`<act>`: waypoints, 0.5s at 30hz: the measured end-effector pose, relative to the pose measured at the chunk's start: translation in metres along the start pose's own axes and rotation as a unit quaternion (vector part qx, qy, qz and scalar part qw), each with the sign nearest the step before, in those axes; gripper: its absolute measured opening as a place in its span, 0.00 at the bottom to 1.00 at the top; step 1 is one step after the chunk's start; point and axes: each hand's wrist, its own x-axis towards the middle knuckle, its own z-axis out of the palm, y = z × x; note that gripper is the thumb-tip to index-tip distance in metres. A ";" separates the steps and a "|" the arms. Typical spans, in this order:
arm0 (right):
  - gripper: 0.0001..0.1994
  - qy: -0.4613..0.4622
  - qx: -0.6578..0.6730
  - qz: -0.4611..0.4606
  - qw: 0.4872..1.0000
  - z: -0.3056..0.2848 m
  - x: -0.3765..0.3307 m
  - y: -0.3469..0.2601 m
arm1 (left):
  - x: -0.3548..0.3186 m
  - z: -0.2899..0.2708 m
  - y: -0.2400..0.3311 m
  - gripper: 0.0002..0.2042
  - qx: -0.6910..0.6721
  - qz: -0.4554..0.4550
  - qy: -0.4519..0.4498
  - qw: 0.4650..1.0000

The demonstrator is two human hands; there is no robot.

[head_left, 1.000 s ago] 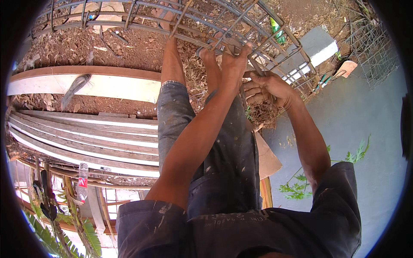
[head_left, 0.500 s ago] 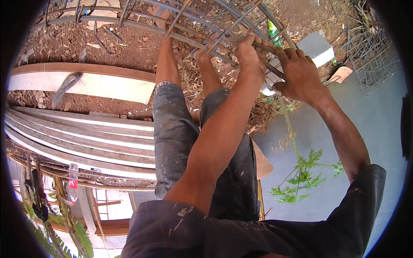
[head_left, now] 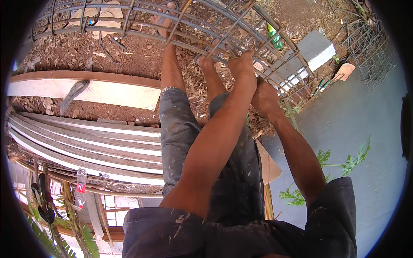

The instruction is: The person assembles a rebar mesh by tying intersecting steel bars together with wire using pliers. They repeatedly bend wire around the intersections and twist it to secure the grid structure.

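Note:
A long cage of steel reinforcing bars [head_left: 148,33] runs across the top of the view and ends at the right in a squared frame. My left hand [head_left: 241,64] is closed at the cage's near edge, over the lower bars; what lies inside its fingers is hidden. Just below and to the right, my right hand [head_left: 263,98] is curled into a closed grip, close against my left wrist. Whatever it may hold is out of sight.
A green bottle [head_left: 274,35] lies behind the cage's right end. Wire mesh [head_left: 371,53] rests at the far right, near a trowel-like tool [head_left: 343,72]. Left of my legs are a wide board [head_left: 124,95] and stacked planks [head_left: 86,136]. A grey wall [head_left: 357,129] stands right.
My right hand has come off the cage's right-hand bars and moved left and down beside my left wrist, its fingers now curled. The view has shifted slightly.

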 end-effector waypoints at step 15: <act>0.12 -0.305 0.664 0.086 0.677 0.053 -0.023 -0.015 | 0.021 -0.051 -0.016 0.29 0.194 0.214 0.005 0.957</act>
